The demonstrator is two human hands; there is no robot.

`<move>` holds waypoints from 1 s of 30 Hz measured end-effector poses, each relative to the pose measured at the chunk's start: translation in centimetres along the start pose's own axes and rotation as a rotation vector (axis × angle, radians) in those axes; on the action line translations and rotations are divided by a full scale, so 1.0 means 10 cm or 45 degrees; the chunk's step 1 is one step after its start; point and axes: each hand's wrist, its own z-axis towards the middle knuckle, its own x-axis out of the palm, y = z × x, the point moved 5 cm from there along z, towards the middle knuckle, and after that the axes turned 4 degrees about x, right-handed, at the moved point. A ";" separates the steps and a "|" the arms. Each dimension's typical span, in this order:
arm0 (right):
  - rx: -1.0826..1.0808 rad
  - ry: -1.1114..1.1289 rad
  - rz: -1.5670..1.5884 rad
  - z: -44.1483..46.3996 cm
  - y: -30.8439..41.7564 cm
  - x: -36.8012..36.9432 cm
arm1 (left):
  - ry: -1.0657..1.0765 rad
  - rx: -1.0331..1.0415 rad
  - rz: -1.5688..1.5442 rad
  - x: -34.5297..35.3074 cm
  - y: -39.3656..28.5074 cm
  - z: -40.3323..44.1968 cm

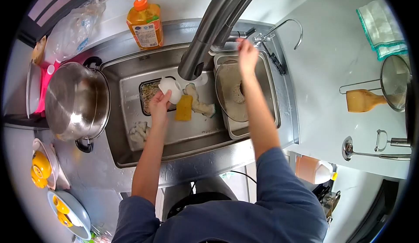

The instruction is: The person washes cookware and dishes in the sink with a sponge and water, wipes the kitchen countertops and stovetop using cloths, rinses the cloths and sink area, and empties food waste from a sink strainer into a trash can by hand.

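My left hand [160, 102] holds a small white cup [171, 89] by its edge, over the left part of the steel sink [131, 149]. Just right of the cup are a yellow sponge [183, 108] and a wet pale cloth [198, 103]. A dark-rimmed strainer tray [148, 94] with food scraps lies partly behind that hand. My right hand [247, 53] is at the faucet's base, its fingers closed near the lever [239, 35]; whether they grip it is unclear. The big grey faucet [196, 51] arches over the sink.
A steel pot [76, 101] stands left of the sink, an orange soap bottle [146, 25] behind it. A metal basin [273, 99] with a round strainer [231, 88] fills the sink's right side. White pieces [139, 131] lie at the lower left. A wooden spatula [364, 100] hangs at right.
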 end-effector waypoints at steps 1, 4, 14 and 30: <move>0.059 -0.078 -0.054 0.28 -0.01 -0.07 | -0.029 -0.101 -0.119 0.10 0.01 -0.08; 0.099 0.055 -0.120 0.79 -0.31 -0.02 | -0.097 -0.148 -0.229 0.29 0.03 -0.22; 0.470 0.130 0.431 0.72 -0.40 0.00 | -0.146 -0.108 -0.221 0.25 0.23 -0.15; 1.041 1.327 0.167 -1.91 -0.68 2.21 | 0.018 0.235 0.377 -0.07 0.36 -0.26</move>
